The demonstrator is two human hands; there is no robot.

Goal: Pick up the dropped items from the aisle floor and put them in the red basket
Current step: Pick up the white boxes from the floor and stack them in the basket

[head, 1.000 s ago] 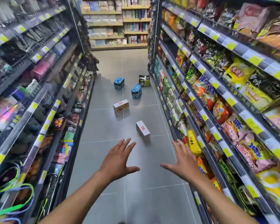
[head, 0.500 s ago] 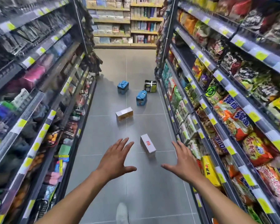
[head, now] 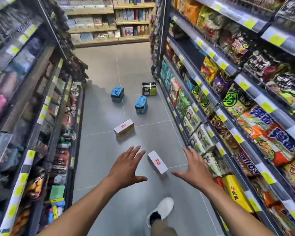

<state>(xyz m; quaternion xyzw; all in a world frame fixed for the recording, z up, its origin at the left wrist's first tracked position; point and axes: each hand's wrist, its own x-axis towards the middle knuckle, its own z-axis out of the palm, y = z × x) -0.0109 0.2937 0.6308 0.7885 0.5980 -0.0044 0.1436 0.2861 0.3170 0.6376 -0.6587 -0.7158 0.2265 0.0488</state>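
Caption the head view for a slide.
Open left hand and right hand flank a white rectangular box on grey floor tiles.

shop aisle: snack packs [head: 255, 126] on price-tagged shelves [head: 226, 116] both sides.

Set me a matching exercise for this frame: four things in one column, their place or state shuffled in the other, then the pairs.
Column 1
1. white box with red label
2. white-and-orange box
3. black-and-green pack
4. left hand

Column 2
A. beside the base of the right-hand shelving
B. open, fingers spread, holding nothing
C. on the floor, seen between left hand and right hand
D. mid-aisle, just short of the nearer blue pack

Pairs: 1-C, 2-D, 3-A, 4-B
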